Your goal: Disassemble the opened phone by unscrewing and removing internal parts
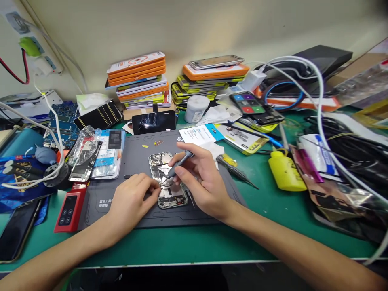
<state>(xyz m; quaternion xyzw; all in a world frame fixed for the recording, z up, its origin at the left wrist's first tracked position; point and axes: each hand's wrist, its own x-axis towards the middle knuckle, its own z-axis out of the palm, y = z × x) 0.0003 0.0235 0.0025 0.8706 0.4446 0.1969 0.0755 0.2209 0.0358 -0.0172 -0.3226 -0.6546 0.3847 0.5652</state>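
Note:
An opened phone (166, 178) with its insides showing lies on a dark grey work mat (136, 153). My right hand (200, 182) pinches a slim grey screwdriver (178, 163) like a pen, its tip down on the middle of the phone. My left hand (131, 202) rests on the mat with its fingers curled against the phone's left edge, steadying it. A small yellow part (145, 146) and a small brown part (158, 142) lie on the mat behind the phone.
Stacks of orange and yellow boxes (139, 79) line the wall. A black phone (153, 121) lies behind the mat, a red device (69, 208) to its left, a yellow bottle (285, 171) and tangled cables (348, 149) to the right.

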